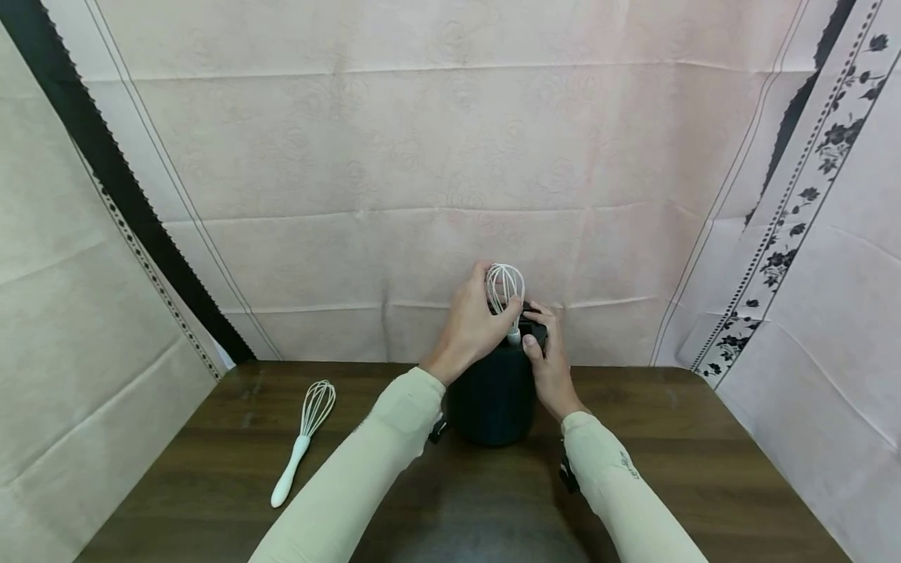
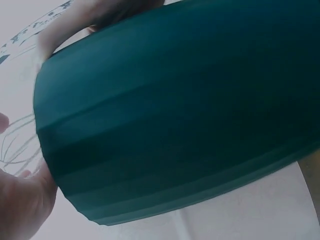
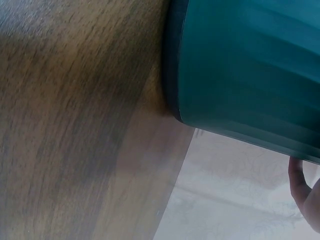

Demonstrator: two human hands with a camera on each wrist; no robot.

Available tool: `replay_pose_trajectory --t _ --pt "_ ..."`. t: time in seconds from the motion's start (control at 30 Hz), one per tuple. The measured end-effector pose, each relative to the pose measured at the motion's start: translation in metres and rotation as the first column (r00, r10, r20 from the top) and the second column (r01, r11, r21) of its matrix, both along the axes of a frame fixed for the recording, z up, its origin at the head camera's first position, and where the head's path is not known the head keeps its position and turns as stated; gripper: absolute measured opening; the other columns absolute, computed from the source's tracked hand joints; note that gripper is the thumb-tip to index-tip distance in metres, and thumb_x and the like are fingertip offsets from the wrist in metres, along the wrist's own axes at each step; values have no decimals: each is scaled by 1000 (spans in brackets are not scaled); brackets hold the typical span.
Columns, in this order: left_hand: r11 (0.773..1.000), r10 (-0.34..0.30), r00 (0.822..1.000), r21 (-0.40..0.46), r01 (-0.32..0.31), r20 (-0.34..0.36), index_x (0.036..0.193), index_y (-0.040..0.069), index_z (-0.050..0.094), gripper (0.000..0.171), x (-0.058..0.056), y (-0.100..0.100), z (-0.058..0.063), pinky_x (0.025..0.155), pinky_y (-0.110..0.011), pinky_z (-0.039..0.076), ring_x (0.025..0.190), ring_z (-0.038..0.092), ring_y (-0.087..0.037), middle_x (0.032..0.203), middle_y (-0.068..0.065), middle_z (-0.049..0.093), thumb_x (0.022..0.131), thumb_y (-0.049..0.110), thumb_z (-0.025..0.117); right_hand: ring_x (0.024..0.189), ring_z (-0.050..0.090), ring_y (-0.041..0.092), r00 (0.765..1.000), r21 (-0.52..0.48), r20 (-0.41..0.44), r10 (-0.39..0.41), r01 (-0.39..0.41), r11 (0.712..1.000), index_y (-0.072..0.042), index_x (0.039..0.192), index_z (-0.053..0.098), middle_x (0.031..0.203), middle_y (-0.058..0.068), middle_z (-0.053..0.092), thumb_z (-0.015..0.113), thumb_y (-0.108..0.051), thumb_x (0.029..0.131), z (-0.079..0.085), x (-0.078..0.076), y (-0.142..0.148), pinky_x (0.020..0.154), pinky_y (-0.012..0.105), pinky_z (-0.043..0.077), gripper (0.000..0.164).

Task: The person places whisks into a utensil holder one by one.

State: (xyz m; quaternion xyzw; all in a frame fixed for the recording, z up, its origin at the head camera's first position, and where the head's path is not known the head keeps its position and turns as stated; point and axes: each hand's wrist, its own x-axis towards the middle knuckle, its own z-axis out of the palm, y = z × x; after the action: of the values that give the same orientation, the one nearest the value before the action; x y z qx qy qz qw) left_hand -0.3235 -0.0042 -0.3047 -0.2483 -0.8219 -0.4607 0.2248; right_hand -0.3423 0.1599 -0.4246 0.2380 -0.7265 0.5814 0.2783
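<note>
A dark green ribbed container (image 1: 493, 403) with a black top stands on the table between both hands. At its mouth a white whisk (image 1: 505, 283) points wires up; most of its handle is hidden. My left hand (image 1: 470, 324) holds the whisk by its wire head, thumb in front and fingers behind. My right hand (image 1: 551, 363) grips the black upper rim on the right side, its thumb on the near side. In the left wrist view the green wall (image 2: 175, 115) fills most of the picture, with whisk wires (image 2: 20, 140) beside the left hand (image 2: 25, 200).
A second white whisk (image 1: 301, 446) lies on the dark wooden table (image 1: 676, 453), left of the left forearm. Pale cloth (image 1: 436, 156) hangs behind the table's far edge and along both sides. The container's base (image 3: 172, 65) rests on the wood in the right wrist view.
</note>
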Motion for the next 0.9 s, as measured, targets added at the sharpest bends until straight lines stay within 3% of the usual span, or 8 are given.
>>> replay_pose_trajectory --t 0.1,0.2,0.4,0.5,0.63,0.9 --pt "999 -20 1000 -49 19 -21 160 10 35 70 0 -1 -5 99 -44 56 118 63 -27 149 -15 54 98 21 64 155 29 31 1000 6 3 2 -2 1000 -9 151 46 168 10 32 52 -24 112 0 1 0 126 58 22 42" --pt "993 -46 998 -116 39 -52 161 15 39 68 1 -3 -9 100 -46 55 121 62 -28 153 -13 51 98 19 64 156 27 33 1000 12 3 6 -6 1000 -8 151 45 168 12 30 52 -29 112 0 3 1 126 61 21 45" --pt "982 -87 992 -177 70 -94 149 12 56 54 2 -9 -14 97 -42 57 119 61 -26 139 -12 60 97 17 72 156 29 28 1000 14 3 3 -3 1000 -11 149 46 169 6 31 52 -29 112 0 3 2 126 58 22 42" --pt "973 -114 990 -213 93 -87 145 13 60 51 3 -14 -15 90 -37 59 115 63 -23 136 -11 61 97 21 76 156 29 28 1000 14 21 7 -7 1000 -12 149 45 169 5 30 51 -34 112 -1 2 1 125 58 24 43" --pt "956 -166 985 -253 148 -52 144 13 63 47 5 -21 -17 92 -33 60 123 63 -20 142 -7 63 100 25 76 155 30 27 1000 23 27 10 -11 1000 -12 149 45 168 3 31 50 -43 111 -2 0 1 125 59 22 49" --pt "945 -233 973 -236 228 8 146 15 63 39 5 -27 -14 103 -36 57 131 61 -20 143 -4 64 112 31 55 153 32 25 999 13 42 13 -13 1000 -16 148 45 167 -2 31 49 -47 110 -2 1 1 125 59 23 49"
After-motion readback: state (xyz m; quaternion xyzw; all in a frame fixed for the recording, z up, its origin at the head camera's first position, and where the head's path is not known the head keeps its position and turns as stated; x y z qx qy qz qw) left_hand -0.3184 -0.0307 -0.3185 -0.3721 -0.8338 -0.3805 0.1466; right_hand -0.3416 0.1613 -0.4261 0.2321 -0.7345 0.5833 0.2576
